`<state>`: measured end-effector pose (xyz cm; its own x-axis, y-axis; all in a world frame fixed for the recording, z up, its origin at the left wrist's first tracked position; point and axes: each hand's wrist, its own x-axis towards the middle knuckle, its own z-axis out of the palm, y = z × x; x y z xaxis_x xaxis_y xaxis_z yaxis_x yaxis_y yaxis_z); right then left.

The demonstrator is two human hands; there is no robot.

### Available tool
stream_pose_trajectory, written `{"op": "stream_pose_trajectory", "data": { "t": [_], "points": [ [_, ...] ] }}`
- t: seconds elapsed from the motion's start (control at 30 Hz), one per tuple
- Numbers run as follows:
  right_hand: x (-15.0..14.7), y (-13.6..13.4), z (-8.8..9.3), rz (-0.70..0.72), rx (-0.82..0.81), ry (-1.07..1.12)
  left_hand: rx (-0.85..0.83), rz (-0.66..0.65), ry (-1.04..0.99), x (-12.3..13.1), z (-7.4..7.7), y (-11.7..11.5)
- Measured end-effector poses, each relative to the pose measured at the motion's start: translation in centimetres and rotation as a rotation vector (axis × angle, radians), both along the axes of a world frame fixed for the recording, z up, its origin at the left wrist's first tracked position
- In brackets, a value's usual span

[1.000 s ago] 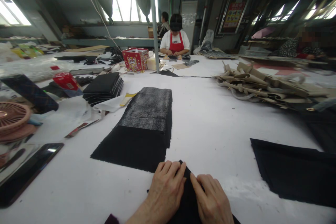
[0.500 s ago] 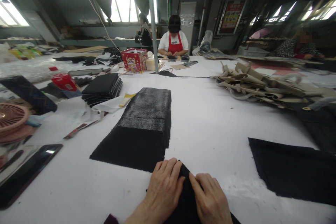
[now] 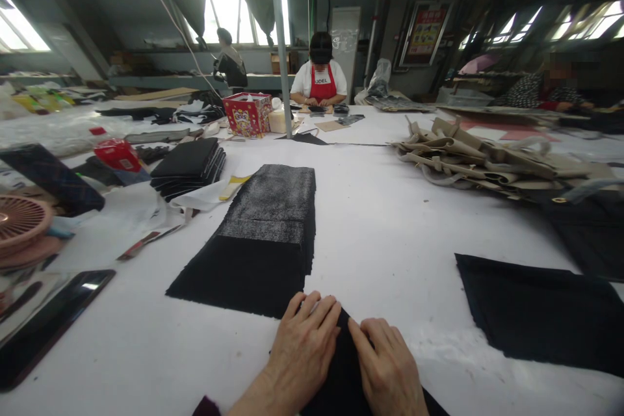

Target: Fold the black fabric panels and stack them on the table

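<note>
Black cloth panel (image 3: 341,370) lies at the near side of the white-covered worktable (image 3: 390,260), under both hands, one corner pointing away from the person. Left hand (image 3: 302,354) and right hand (image 3: 385,364) rest on either side of that corner. Fingers together on each hand, lying flat and pressing rather than pinching (no clamp visible). Cloth appears soft, limp and light, with rough cut edges. Judged likely to drape and shift easily, so better held under flat palms or along a long edge than by the corner. Stack of black cut panels (image 3: 248,266) sits just ahead; flat black panel (image 3: 531,312) lies well right.
</note>
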<state>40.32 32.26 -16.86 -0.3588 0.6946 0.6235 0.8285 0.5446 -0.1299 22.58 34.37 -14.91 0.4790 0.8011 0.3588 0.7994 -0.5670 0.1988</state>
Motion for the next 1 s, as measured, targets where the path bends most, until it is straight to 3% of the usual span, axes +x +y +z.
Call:
{"op": "stream_pose_trajectory", "data": {
  "t": [0.23, 0.43, 0.63, 0.87, 1.0],
  "points": [
    [0.0, -0.1, -0.2, -0.028, -0.041, 0.007, 0.049, -0.043, 0.083, -0.2, 0.3, 0.8],
    [0.2, 0.0, -0.4, -0.077, -0.094, 0.045, 0.111, -0.163, 0.262, -0.5, 0.6, 1.9],
    [0.5, -0.2, -0.5, -0.066, -0.122, 0.082, 0.116, -0.097, 0.257, -0.9, 0.2, 1.4],
    [0.0, 1.1, 0.3, -0.138, -0.219, 0.119, 0.113, -0.199, 0.345, -0.8, 2.5, 3.9],
    [0.0, 1.3, 0.3, -0.138, -0.224, 0.161, 0.095, -0.211, 0.373, -0.1, 3.0, 4.1]
  ]
}}
